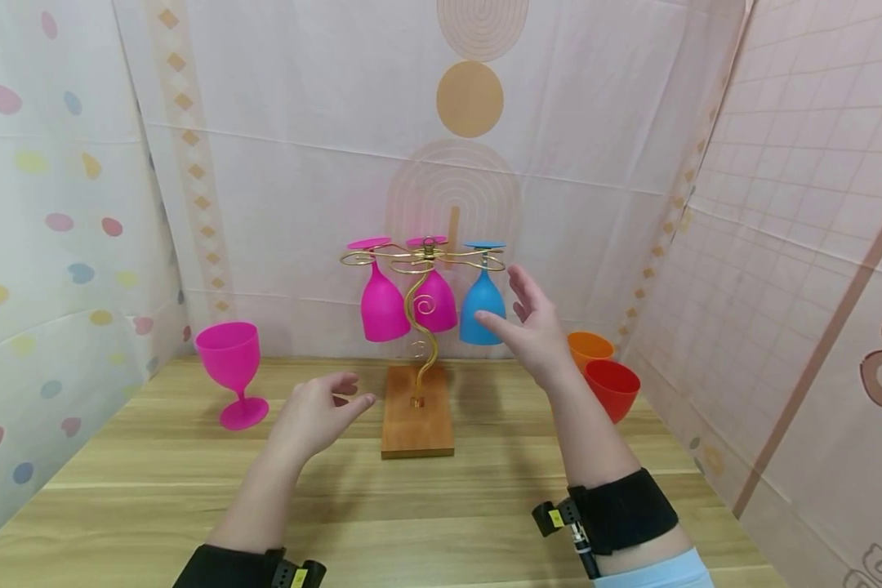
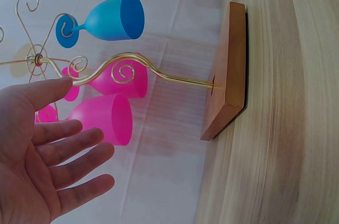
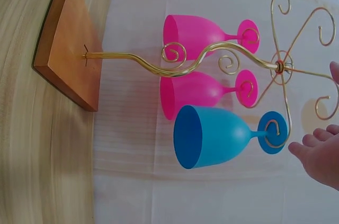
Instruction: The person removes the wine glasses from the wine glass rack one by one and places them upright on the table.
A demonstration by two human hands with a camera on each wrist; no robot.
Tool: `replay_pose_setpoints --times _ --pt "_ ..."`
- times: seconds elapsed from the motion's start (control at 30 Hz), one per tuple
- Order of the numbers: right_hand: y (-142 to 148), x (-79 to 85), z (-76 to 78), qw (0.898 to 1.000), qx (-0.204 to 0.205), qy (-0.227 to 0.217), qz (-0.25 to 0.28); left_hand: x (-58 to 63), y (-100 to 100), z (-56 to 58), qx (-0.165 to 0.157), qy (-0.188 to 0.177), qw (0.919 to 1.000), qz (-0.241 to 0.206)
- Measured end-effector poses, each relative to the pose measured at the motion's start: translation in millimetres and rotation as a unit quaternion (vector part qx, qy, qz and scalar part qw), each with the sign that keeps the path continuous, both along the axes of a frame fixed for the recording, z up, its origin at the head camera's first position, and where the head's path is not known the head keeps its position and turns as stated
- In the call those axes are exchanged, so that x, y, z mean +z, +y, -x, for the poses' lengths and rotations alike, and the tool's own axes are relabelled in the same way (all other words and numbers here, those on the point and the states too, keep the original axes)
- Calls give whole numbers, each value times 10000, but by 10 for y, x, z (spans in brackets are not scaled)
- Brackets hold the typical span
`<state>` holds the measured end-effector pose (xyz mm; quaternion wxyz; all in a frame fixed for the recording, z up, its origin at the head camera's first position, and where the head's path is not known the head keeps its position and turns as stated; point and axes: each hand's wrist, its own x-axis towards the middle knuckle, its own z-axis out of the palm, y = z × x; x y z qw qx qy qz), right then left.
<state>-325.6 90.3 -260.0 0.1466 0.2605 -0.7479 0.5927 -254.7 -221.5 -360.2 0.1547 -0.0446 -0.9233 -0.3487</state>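
A gold-coloured metal stemware rack (image 3: pixel 119 55), with a wavy post and thin arms ending in curls, stands upright on a rectangular brown wooden base (image 1: pixel 417 429) resting on the light wood-grain table (image 1: pixel 485 506). From its arms three plastic goblets hang upside down by their feet, mouths facing the table: a bright pink goblet (image 1: pixel 384 310) on the left, a second bright pink goblet (image 1: pixel 443 309) in the middle, partly behind the post, and a bright blue goblet (image 3: pixel 217 136) on the right.

The right hand (image 1: pixel 536 331) is raised just beside the blue goblet, its grip loose and unclosed, thumb held away from the extended fingers. In the head view its thumb overlaps the goblet's edge, but the left wrist view shows the hand apart from it. The left hand (image 1: pixel 327 412) hovers to the left of the base, near it; its grip is relaxed too, with the fingers extended and slightly spread in the left wrist view.

A third bright pink goblet (image 1: pixel 229 351) stands upright on the table, well to the left of the rack. On the right, partly hidden by the right forearm, are an orange cup (image 1: pixel 588 346) and, in front of it, a red cup (image 1: pixel 615 385); their lower parts cannot be made out fully.
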Motion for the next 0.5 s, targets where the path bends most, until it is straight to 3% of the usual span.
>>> replay_pose_setpoints --times 0.5 --pt "-55 8 -46 9998 44 156 -141 15 4 0 5 71 10000 28"
